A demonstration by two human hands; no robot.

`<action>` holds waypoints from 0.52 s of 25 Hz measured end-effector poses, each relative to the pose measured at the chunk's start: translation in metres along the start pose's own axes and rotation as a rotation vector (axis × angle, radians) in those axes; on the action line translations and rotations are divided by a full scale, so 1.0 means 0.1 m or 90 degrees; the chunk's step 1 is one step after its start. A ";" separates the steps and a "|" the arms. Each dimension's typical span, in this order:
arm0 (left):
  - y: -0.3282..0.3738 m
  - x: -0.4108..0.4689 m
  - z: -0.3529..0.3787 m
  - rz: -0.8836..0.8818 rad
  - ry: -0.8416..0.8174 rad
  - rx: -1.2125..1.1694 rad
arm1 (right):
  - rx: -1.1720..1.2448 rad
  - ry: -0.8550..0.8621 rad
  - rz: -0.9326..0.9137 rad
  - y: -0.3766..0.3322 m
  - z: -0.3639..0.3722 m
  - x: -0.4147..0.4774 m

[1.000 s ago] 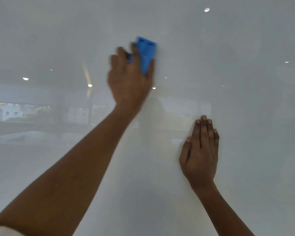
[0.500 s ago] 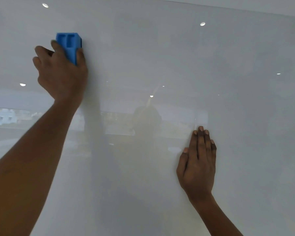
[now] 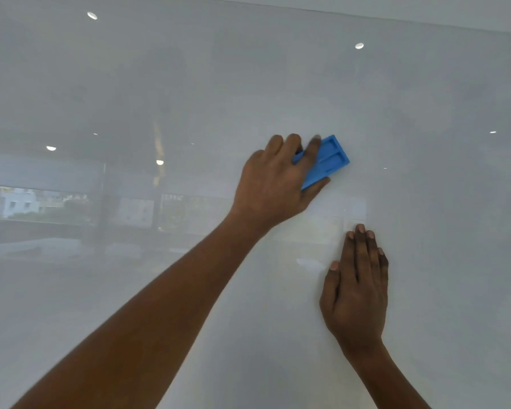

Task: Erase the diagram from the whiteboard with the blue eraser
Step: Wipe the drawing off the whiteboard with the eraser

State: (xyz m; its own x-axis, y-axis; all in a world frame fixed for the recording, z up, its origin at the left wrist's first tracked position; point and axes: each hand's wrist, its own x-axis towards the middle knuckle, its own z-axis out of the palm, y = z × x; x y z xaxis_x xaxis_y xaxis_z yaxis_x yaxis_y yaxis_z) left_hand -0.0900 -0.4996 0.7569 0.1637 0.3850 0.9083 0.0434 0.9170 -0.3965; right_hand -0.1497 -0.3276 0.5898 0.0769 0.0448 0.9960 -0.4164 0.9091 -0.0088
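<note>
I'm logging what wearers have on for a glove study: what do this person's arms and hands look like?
The left hand and right hand are bare: no gloves, rings or watch. Both forearms are uncovered, with no sleeve in view. The right hand's fingers have short nails.

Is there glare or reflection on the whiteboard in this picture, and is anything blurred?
Head view: the glossy whiteboard mirrors ceiling lights as bright spots and a window scene at left. Head view: the left hand, blue eraser and right hand are sharp, without motion blur.
</note>
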 end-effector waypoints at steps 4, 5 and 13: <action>-0.94 -0.12 -0.19 -0.307 0.022 0.089 | 0.005 0.005 -0.004 -0.02 0.00 0.02; -1.27 -0.19 -0.28 -0.412 0.006 0.111 | 0.004 0.007 -0.004 -0.02 0.00 0.02; -1.69 -0.39 -0.43 -0.741 0.084 0.158 | 0.025 -0.005 0.013 -0.07 0.02 0.03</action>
State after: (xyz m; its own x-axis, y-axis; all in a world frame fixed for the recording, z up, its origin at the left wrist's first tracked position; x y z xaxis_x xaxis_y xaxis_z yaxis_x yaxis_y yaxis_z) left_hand -0.0611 -0.6737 0.7828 0.2531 -0.6901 0.6780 0.0443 0.7084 0.7044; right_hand -0.1480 -0.3348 0.5933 0.0609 0.0599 0.9963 -0.4529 0.8912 -0.0259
